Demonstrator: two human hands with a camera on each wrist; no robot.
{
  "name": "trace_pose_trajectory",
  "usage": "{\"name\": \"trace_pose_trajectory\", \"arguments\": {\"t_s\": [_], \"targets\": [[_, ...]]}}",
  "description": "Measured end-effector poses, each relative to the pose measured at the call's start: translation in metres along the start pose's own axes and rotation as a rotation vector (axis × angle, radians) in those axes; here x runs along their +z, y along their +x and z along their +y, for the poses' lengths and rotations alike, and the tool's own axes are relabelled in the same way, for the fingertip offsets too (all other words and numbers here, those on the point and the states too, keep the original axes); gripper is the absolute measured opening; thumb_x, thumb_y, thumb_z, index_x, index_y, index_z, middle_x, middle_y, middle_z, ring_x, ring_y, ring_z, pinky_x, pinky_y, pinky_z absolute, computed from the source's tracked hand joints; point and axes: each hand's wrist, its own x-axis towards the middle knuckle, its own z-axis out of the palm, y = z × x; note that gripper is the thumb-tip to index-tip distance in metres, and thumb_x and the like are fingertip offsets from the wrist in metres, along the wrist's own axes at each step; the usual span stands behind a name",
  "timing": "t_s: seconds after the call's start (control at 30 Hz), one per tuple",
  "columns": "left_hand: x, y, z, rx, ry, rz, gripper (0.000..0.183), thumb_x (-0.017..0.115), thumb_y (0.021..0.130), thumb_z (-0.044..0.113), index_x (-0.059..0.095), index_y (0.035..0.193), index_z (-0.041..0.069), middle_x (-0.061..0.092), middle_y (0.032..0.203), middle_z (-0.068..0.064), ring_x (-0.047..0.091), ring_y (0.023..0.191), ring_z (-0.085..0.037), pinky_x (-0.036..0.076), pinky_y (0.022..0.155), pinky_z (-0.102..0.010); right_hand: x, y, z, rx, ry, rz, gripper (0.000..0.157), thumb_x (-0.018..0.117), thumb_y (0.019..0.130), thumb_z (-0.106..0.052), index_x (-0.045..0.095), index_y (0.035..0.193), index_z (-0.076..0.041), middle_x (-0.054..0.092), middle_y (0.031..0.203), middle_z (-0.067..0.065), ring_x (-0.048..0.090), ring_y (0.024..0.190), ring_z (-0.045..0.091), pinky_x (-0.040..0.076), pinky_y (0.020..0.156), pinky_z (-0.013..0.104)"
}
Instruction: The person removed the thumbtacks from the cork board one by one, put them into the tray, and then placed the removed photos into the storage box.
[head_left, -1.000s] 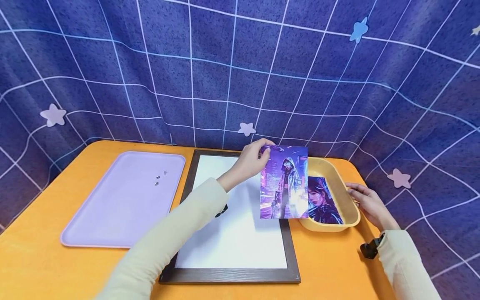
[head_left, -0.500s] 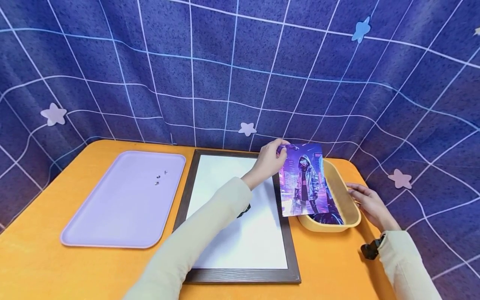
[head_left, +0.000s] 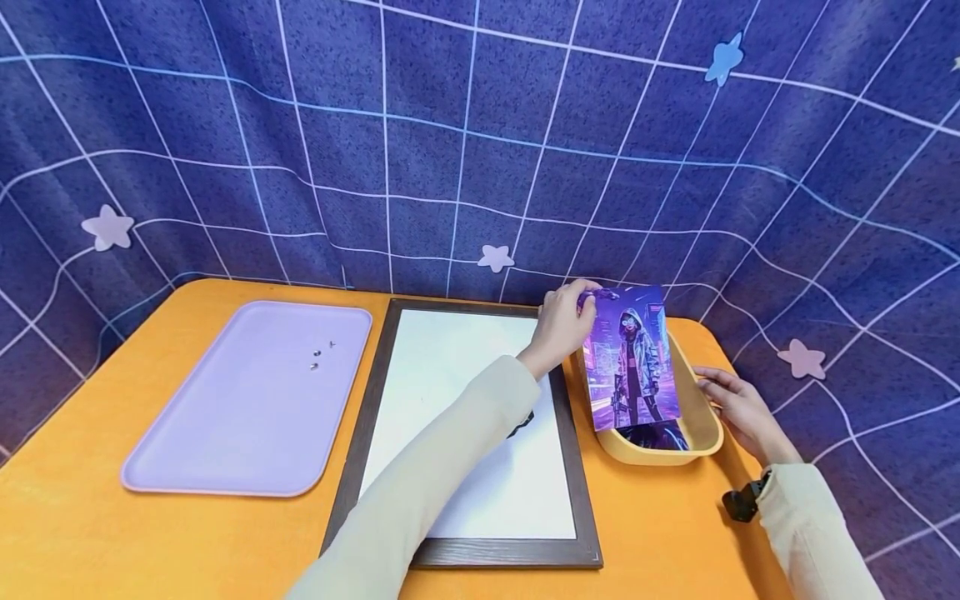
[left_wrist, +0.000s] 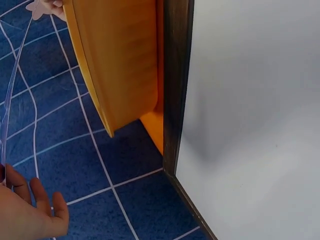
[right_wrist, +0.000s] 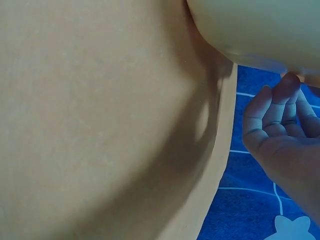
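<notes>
My left hand (head_left: 564, 325) pinches the upper left corner of a purple art print (head_left: 630, 358) showing a hooded figure. The print hangs over the yellow basin (head_left: 701, 417) and hides much of its inside. Under it, the lower part of a second, darker print (head_left: 656, 435) shows in the basin. In the left wrist view the held print (left_wrist: 9, 95) appears nearly edge-on beside the left hand (left_wrist: 30, 212). My right hand (head_left: 738, 412) touches the basin's right rim with lightly bent fingers. In the right wrist view its fingertips (right_wrist: 287, 82) meet the basin's outside; the thumb is not clear.
A white board with a dark frame (head_left: 525, 552) lies mid-table, left of the basin, under my left arm. Farther left lies a lilac tray (head_left: 240, 408) with several small metal pieces (head_left: 316, 360). A blue curtain (head_left: 420, 150) with star shapes hangs behind the orange table (head_left: 675, 533).
My left hand has carried the hooded-figure print to the right, from partly over the framed board to over the basin, covering most of the darker print. My right hand stays at the rim.
</notes>
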Motion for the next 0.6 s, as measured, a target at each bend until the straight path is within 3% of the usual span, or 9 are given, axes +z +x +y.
{"name": "trace_pose_trajectory", "arguments": {"t_s": [0.4, 0.6], "targets": [[0.017, 0.003, -0.001, -0.018, -0.014, 0.117, 0.025, 0.047, 0.092, 0.019, 0.061, 0.113, 0.019, 0.065, 0.109, -0.003, 0.058, 0.103, -0.023, 0.044, 0.083, -0.034, -0.001, 0.001, 0.002, -0.004, 0.046, -0.010, 0.017, 0.048, 0.095, -0.016, 0.055, 0.110, -0.020, 0.062, 0.093, -0.014, 0.058, 0.083, 0.001, 0.049, 0.068, 0.019], [0.022, 0.003, 0.001, -0.049, -0.032, 0.129, 0.025, 0.047, 0.092, 0.018, 0.061, 0.114, 0.018, 0.066, 0.108, -0.003, 0.057, 0.106, -0.022, 0.042, 0.089, -0.033, 0.000, 0.002, 0.003, -0.022, 0.050, -0.022, 0.017, 0.047, 0.095, -0.015, 0.054, 0.108, -0.021, 0.062, 0.093, -0.015, 0.058, 0.083, 0.000, 0.049, 0.068, 0.019]]}}
